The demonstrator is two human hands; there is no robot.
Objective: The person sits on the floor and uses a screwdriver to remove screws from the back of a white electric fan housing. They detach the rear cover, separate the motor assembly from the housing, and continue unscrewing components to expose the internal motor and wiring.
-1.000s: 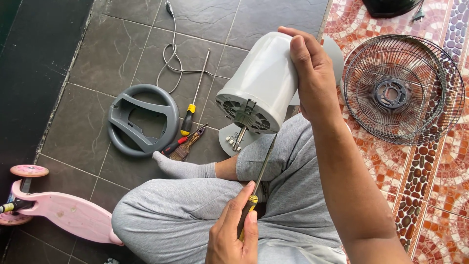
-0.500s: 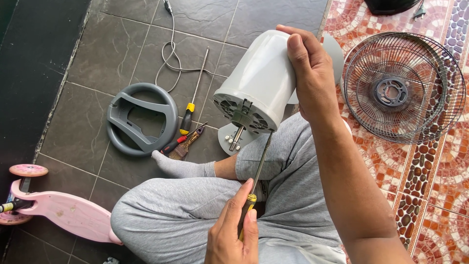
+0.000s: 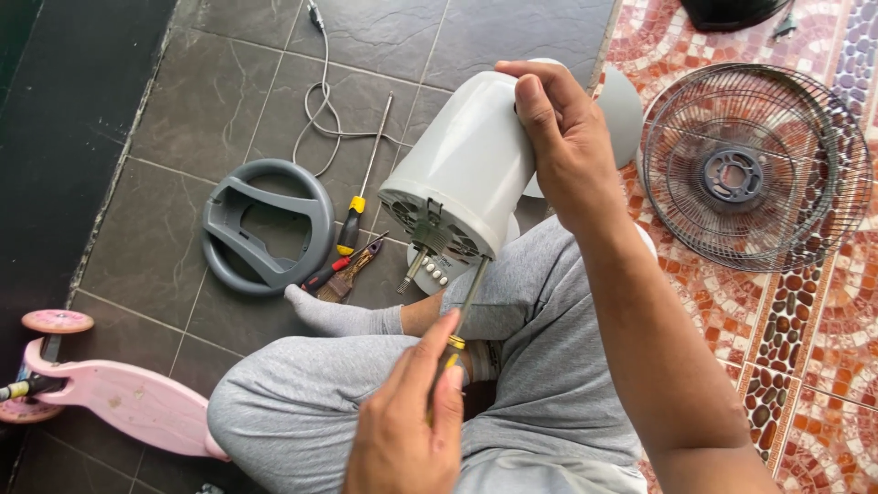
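Note:
My right hand (image 3: 562,137) grips the back of a white fan motor housing (image 3: 457,165), tilted with its shaft end facing me over my crossed legs. My left hand (image 3: 402,430) holds a screwdriver (image 3: 457,320) with a yellow and black handle. Its tip rests on the lower rim of the housing's front face, right of the metal shaft (image 3: 412,270).
A wire fan guard (image 3: 754,169) lies on the patterned tiles at right. On the dark tiles lie a grey plastic ring (image 3: 265,224), a long screwdriver (image 3: 361,187), pliers (image 3: 346,274) and a cord (image 3: 320,101). A pink scooter (image 3: 110,393) sits at lower left.
The housing has shifted left and tilted a little further. My left hand rose and moved left with the screwdriver, keeping its tip at the housing's rim.

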